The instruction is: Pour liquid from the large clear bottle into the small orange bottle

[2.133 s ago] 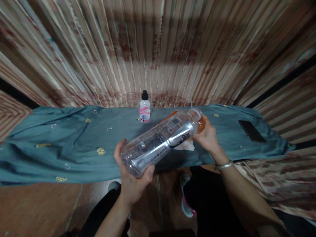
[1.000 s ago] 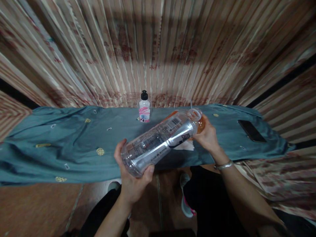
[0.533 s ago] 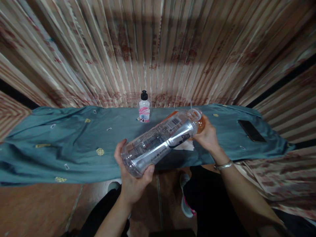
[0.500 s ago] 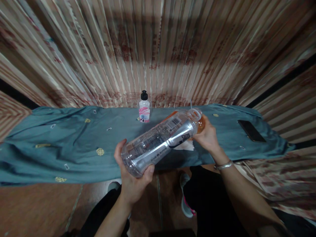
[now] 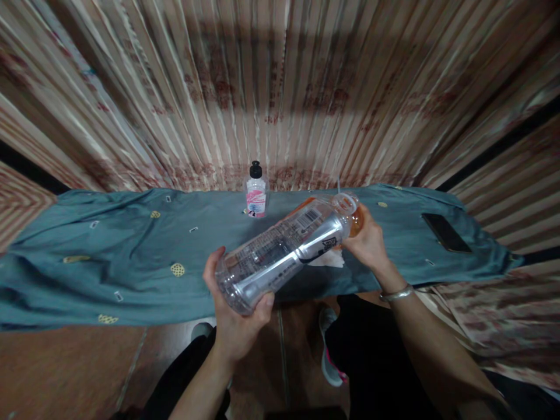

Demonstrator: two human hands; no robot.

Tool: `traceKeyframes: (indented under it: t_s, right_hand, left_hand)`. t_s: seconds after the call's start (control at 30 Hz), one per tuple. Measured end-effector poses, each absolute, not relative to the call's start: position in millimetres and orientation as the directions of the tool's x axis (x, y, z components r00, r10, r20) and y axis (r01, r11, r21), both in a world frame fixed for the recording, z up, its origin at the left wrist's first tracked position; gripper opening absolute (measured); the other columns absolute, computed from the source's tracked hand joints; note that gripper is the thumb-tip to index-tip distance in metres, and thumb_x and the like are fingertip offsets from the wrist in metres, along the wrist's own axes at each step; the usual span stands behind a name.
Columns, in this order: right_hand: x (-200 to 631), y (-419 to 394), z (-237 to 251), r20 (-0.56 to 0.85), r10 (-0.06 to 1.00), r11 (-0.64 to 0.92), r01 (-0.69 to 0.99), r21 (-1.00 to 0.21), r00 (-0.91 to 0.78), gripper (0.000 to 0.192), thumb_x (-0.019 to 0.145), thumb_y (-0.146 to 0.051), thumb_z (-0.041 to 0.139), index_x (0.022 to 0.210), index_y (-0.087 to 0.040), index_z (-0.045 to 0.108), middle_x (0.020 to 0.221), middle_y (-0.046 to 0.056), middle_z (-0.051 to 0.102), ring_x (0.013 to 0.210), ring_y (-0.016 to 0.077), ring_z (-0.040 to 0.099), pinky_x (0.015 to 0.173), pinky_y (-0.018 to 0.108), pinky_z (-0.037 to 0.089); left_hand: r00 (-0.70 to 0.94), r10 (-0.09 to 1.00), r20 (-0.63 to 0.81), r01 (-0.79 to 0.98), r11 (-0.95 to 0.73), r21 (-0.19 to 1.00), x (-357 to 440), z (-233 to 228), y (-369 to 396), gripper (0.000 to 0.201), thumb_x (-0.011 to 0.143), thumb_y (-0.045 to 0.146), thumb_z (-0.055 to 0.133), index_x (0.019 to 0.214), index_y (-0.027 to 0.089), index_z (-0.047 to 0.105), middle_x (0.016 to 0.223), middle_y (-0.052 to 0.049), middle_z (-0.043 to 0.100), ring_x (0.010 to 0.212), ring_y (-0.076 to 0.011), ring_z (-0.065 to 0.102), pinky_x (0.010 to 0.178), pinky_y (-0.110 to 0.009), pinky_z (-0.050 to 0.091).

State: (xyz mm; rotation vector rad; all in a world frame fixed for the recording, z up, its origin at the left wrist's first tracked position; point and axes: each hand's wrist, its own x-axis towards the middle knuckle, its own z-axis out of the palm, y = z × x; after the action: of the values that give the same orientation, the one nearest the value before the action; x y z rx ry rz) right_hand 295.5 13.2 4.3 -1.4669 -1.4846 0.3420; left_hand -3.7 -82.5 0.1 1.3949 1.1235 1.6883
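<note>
A large clear plastic bottle with a silver label and a barcode lies tilted across the middle, its uncapped mouth up to the right. My left hand is wrapped round its base from below, thumb in front. At the neck end, my right hand is closed round an orange see-through container, pressed close to the bottle's mouth. Most of that container and the right fingertips are hidden behind the bottle. A thin pale stick rises behind the mouth. White tissue lies on the cloth below the neck.
A small pump-top bottle with a black cap and pink label stands at the back of the teal cloth-covered table. A black phone lies on the right. Striped curtains hang close behind and at the sides.
Almost nothing differs. Both hands keep their hold, and the large bottle stays tilted at about the same angle.
</note>
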Motion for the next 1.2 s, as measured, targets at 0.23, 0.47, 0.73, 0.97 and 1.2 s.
traceKeyframes:
  t_s: [0.23,0.47,0.73,0.97,1.2]
  right_hand:
    - [295.2,13.9,3.8,0.427,0.876,0.227,0.589,-0.776,0.225,0.095,0.060,-0.045,0.091,0.145,-0.023,0.054,0.134,0.012,0.075,0.122,0.0353,0.073,0.111,0.054,0.056]
    - [295.1,13.1,4.7,0.441,0.868,0.230,0.603,-0.764,0.228,0.092,0.061,-0.045,0.091,0.143,-0.023,0.056,0.132,0.012,0.076,0.121,0.0350,0.073,0.111,0.054,0.055]
    - [296.4,13.4,3.0,0.430,0.875,0.229,0.593,-0.772,0.221,0.095,0.060,-0.045,0.091,0.145,-0.023,0.054,0.135,0.013,0.074,0.123,0.0361,0.072,0.111,0.055,0.055]
    - [295.3,13.1,4.4,0.426,0.880,0.230,0.597,-0.769,0.210,0.094,0.062,-0.045,0.090,0.146,-0.023,0.053,0.134,0.012,0.075,0.122,0.0358,0.073,0.109,0.054,0.057]
    - [295.8,13.6,2.6,0.436,0.873,0.233,0.601,-0.764,0.216,0.093,0.062,-0.046,0.091,0.145,-0.025,0.054,0.134,0.011,0.075,0.121,0.0359,0.074,0.109,0.054,0.057]
  left_hand:
    - [-0.204,0.894,0.400,0.029,-0.402,0.915,-3.3,0.6,-82.7,0.093,0.078,0.046,0.086,0.151,0.028,0.031,0.126,-0.011,0.056,0.101,-0.0281,0.072,0.083,-0.045,0.065]
    - [-0.214,0.891,0.400,0.020,-0.406,0.914,-3.3,0.7,-82.5,0.094,0.077,0.045,0.087,0.151,0.028,0.032,0.126,-0.011,0.056,0.102,-0.0288,0.071,0.086,-0.049,0.064]
    - [-0.216,0.889,0.404,0.027,-0.409,0.912,-3.0,-0.7,-82.2,0.093,0.078,0.046,0.086,0.151,0.027,0.032,0.126,-0.012,0.056,0.104,-0.0295,0.071,0.084,-0.046,0.064]
    - [-0.200,0.897,0.393,0.012,-0.399,0.917,-2.7,-0.9,-82.4,0.093,0.078,0.045,0.086,0.151,0.030,0.030,0.127,-0.011,0.056,0.100,-0.0276,0.072,0.085,-0.047,0.065]
    - [-0.202,0.900,0.386,0.013,-0.391,0.920,-3.0,0.1,-82.9,0.093,0.079,0.044,0.086,0.152,0.028,0.030,0.126,-0.012,0.057,0.101,-0.0283,0.072,0.083,-0.046,0.065]
